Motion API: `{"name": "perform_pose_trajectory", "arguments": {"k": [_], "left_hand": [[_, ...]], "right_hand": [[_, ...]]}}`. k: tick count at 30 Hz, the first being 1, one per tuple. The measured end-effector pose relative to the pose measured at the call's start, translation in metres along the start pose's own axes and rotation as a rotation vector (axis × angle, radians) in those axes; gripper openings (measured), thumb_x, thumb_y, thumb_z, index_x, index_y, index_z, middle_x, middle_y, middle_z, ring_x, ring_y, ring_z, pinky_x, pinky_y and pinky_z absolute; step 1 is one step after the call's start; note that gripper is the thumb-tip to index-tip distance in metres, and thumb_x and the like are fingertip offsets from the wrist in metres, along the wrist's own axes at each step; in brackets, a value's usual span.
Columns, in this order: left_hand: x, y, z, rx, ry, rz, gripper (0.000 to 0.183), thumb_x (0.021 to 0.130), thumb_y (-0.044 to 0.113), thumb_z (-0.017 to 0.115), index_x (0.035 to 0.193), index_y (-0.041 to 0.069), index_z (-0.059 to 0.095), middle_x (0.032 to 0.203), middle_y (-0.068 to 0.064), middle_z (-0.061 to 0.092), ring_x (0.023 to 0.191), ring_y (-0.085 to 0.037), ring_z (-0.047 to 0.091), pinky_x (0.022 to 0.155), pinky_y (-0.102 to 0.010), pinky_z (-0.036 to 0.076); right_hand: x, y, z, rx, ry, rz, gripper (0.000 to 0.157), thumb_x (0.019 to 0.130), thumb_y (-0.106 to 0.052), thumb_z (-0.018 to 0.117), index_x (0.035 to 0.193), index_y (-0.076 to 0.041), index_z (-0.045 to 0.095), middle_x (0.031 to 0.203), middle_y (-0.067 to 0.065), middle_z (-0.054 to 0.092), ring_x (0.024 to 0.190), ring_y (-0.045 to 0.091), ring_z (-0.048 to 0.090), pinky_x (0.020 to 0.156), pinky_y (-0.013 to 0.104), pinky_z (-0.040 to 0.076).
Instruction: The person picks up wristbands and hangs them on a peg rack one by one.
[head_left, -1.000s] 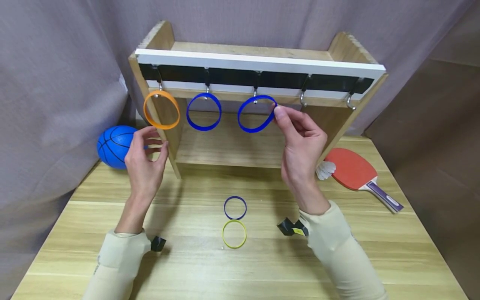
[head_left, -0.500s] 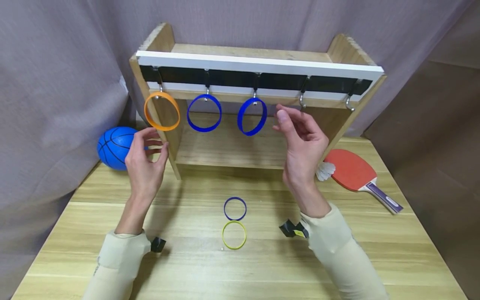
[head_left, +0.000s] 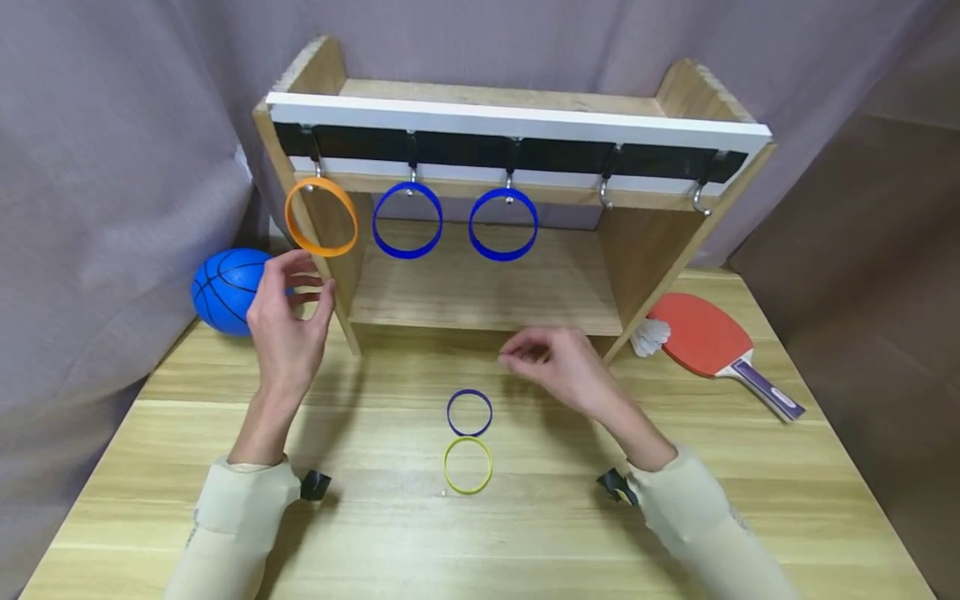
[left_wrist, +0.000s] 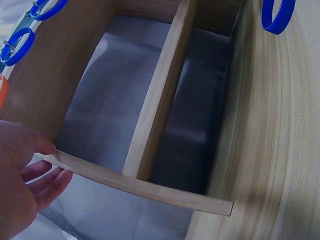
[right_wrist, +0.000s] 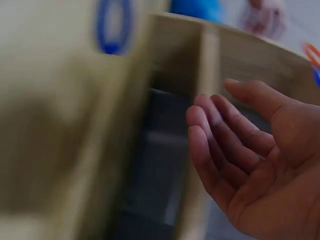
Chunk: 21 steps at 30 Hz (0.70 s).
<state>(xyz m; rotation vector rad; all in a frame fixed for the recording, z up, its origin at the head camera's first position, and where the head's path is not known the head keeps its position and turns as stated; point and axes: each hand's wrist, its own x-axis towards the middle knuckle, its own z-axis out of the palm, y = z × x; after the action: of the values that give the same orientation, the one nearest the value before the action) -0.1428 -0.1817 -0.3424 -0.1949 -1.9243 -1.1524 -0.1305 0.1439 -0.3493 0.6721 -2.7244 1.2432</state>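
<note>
Three wristbands hang from hooks on the wooden shelf [head_left: 487, 292]: an orange wristband [head_left: 347, 242] at far left, a blue wristband [head_left: 407, 252] beside it, and another blue wristband [head_left: 502, 255] on the middle hook. My left hand [head_left: 288, 329] holds the front edge of the shelf's left side panel [left_wrist: 145, 187], thumb on the inner face and fingers on the outer. Low before the shelf, my right hand [head_left: 562, 367] is empty, its fingers loosely bent. Near it on the table lie a dark blue wristband [head_left: 470, 434] and a yellow wristband [head_left: 468, 491], edge to edge.
Two bare hooks [head_left: 605, 193] are on the right end of the black strip. A blue ball [head_left: 225, 292] stands left of the shelf. At right lie a shuttlecock [head_left: 649, 337] and a red table tennis bat [head_left: 705, 333]. Grey curtains [head_left: 112, 167] surround the table.
My right hand let go of the blue wristband on the middle hook and moved down toward the table. That wristband swung round to face front. My left hand stayed at the panel.
</note>
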Motion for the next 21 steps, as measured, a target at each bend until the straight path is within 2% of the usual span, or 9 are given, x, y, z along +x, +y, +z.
{"name": "perform_pose_trajectory", "arguments": {"k": [1,3,7,10,14,16,21], "left_hand": [[0.000,0.006,-0.001,0.002,0.002,0.001,0.039,0.081,-0.009,0.073,0.117,-0.005,0.059,0.104,-0.016,0.066,0.088,-0.032,0.067,0.071,-0.029,0.060],[0.001,0.016,-0.002,-0.006,0.007,-0.006,0.038,0.081,-0.012,0.072,0.116,-0.008,0.058,0.103,-0.019,0.065,0.087,-0.035,0.066,0.071,-0.025,0.060],[0.002,0.025,-0.004,-0.018,0.005,-0.010,0.038,0.081,-0.013,0.070,0.116,-0.009,0.057,0.103,-0.022,0.064,0.087,-0.039,0.065,0.073,-0.012,0.054],[0.002,0.016,-0.002,-0.013,0.003,-0.004,0.038,0.081,-0.012,0.071,0.117,-0.007,0.058,0.104,-0.020,0.065,0.088,-0.036,0.066,0.073,-0.013,0.055],[0.001,-0.004,0.001,-0.006,-0.005,-0.010,0.040,0.082,-0.006,0.074,0.119,-0.002,0.060,0.105,-0.013,0.066,0.090,-0.028,0.066,0.072,-0.027,0.060],[0.000,-0.011,0.001,-0.007,-0.007,-0.013,0.041,0.082,-0.003,0.075,0.120,0.001,0.060,0.106,-0.011,0.066,0.090,-0.026,0.066,0.071,-0.031,0.061],[-0.001,-0.014,0.000,-0.009,-0.009,-0.012,0.041,0.083,0.001,0.076,0.121,0.004,0.060,0.107,-0.008,0.067,0.091,-0.024,0.066,0.072,-0.021,0.059]], "right_hand": [[-0.002,0.006,0.006,-0.071,-0.073,0.009,0.007,0.087,-0.018,0.075,0.094,-0.015,0.075,0.081,-0.009,0.069,0.071,0.010,0.063,0.061,0.025,0.055],[-0.005,0.016,0.019,-0.161,-0.158,0.024,0.008,0.086,-0.017,0.076,0.093,-0.015,0.075,0.080,-0.011,0.068,0.070,0.007,0.062,0.061,0.025,0.054],[-0.010,0.026,0.039,-0.246,-0.204,0.063,0.010,0.083,-0.019,0.079,0.091,-0.016,0.074,0.076,-0.014,0.066,0.066,0.002,0.060,0.060,0.026,0.052],[-0.012,0.029,0.049,-0.274,-0.214,0.079,0.012,0.082,-0.022,0.081,0.089,-0.017,0.073,0.072,-0.015,0.064,0.065,0.000,0.058,0.061,0.026,0.051],[-0.013,0.030,0.056,-0.285,-0.211,0.089,0.011,0.081,-0.023,0.081,0.086,-0.019,0.072,0.070,-0.016,0.064,0.064,0.000,0.057,0.062,0.027,0.051],[-0.013,0.030,0.058,-0.286,-0.202,0.089,0.010,0.081,-0.022,0.081,0.084,-0.020,0.072,0.069,-0.016,0.063,0.063,0.000,0.058,0.062,0.027,0.051],[-0.012,0.032,0.063,-0.268,-0.183,0.082,0.010,0.080,-0.021,0.082,0.082,-0.020,0.072,0.068,-0.016,0.063,0.062,-0.001,0.057,0.062,0.027,0.052]]}}
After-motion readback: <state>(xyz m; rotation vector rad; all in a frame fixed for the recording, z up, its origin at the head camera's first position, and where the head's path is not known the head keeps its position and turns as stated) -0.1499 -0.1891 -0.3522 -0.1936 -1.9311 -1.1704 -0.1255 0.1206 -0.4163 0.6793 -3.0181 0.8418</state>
